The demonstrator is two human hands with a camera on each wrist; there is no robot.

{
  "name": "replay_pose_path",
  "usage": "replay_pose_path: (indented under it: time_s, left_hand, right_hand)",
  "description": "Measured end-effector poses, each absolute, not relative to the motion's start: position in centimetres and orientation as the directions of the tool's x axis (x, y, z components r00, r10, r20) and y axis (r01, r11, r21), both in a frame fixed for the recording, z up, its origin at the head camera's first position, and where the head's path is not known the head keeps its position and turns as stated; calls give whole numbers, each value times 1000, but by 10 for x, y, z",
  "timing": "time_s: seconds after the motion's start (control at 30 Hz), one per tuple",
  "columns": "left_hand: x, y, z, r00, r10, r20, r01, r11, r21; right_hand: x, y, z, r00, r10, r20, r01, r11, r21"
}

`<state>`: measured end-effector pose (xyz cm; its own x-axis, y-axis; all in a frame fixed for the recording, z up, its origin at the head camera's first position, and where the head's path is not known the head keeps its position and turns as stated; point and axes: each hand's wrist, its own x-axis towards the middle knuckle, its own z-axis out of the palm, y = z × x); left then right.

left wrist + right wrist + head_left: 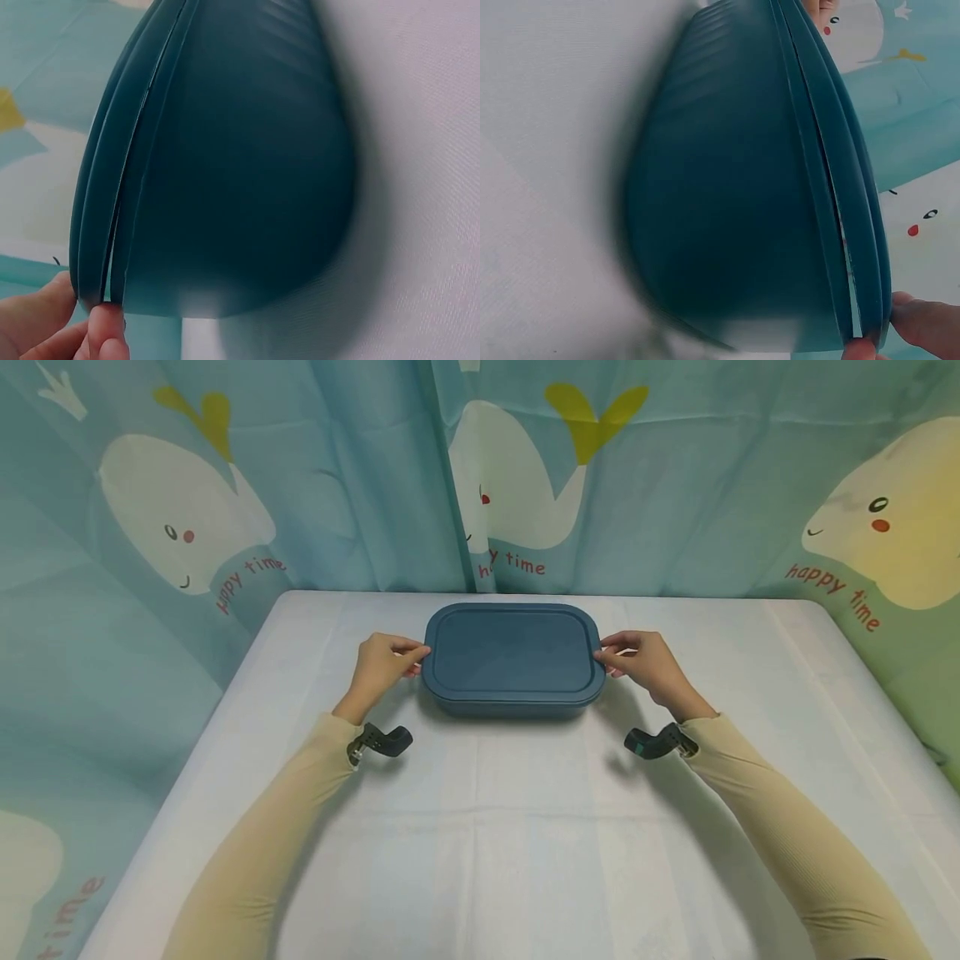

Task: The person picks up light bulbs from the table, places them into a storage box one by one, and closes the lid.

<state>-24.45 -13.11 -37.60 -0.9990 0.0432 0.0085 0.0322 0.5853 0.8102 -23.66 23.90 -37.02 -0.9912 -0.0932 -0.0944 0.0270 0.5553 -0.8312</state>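
A dark blue rectangular food container (510, 708) with rounded corners stands on the table, its matching lid (513, 652) on top. My left hand (381, 670) pinches the lid's left end between thumb and fingers. At the right end, my right hand (647, 665) grips the lid's edge the same way. Both wrist views show a thin gap between lid and container body near the fingertips; in the left wrist view the thumb (45, 311) lies on the lid's top side and the fingers are at its underside. What the container holds is hidden.
The table (487, 852) has a white cloth cover. Behind and at both sides hangs a blue-green curtain (360, 485) printed with whales. A dark camera mount sits on the left wrist (386, 742) and another on the right wrist (652, 742).
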Motion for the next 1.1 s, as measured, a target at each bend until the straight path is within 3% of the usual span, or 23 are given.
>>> replay_pose_path:
  time_s: [0.73,1.1]
  left_hand:
    - [-241,-130,-380,-999,52,9,41,658,752]
    - [-240,-129,-384,-999,44,29,50,639,767]
  right_hand:
    - [-237,238,-372,-986,-109,-126,37,594,-804]
    - [-241,242,-379,-970,-129,-207,127,458,-880]
